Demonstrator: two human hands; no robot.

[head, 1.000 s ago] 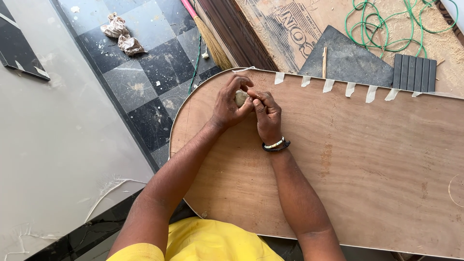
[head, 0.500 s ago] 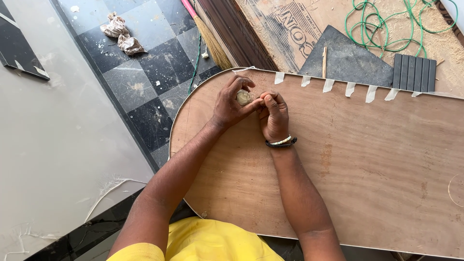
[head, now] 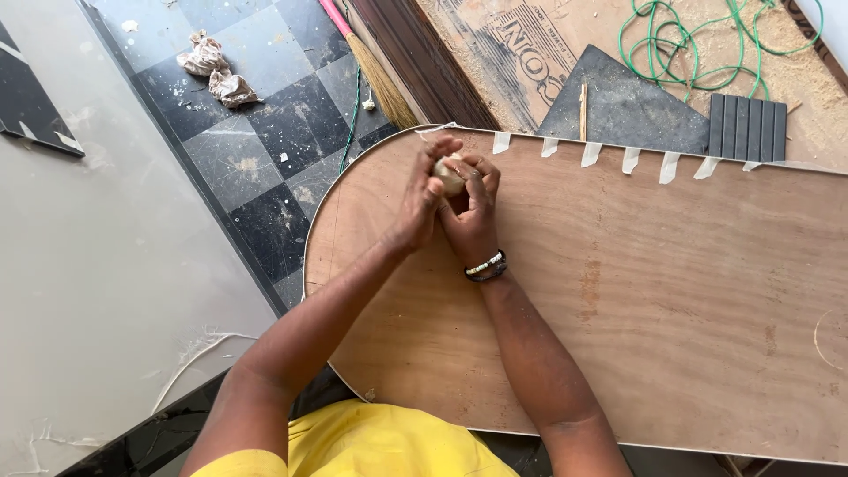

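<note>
Shifted slightly since half a second ago: both hands drawn closer together, left hand [head: 424, 199] now wrapped further over the pale roll of tape [head: 448, 174]. Right hand [head: 473, 212] curled against it, fingers closed on the roll from the other side. Held just above the rounded end of the plywood board [head: 618, 291], near the tape strips [head: 623, 161] along its far edge. Beyond, flattened brown cardboard [head: 521, 44] with dark printed lettering, beside a dark grey panel [head: 636, 106].
</note>
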